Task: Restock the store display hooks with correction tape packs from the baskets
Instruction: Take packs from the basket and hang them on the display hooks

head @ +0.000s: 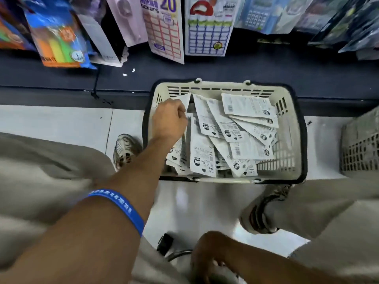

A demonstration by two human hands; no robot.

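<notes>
Correction tape packs point(223, 136) fill a cream shopping basket point(291, 152) on the pale shop floor, seen from the head camera as a person crouches over it. The left hand point(170, 119) reaches in at the basket's left end, its fingers curled round the top edge of one pack point(185, 103) that stands nearly upright, long axis running away from the wrist toward the dark shelf base point(61, 78). Just to the right of that grip, the other packs lie printed side up in a loose fan, most with their long axes slanting from the far left down to the near right, barcodes and black logos showing. Beyond the fan, the basket's slotted floor shows bare at its right end. A blue wristband point(121, 208) circles the reaching forearm well behind the grip. The right hand point(207, 257) sits low at the bottom of the frame, far back from the basket, fingers bent downward; whether it holds anything cannot be told. Hanging stationery packs point(164, 27) line the display above, and a second basket point(361, 148) stands further right.
</notes>
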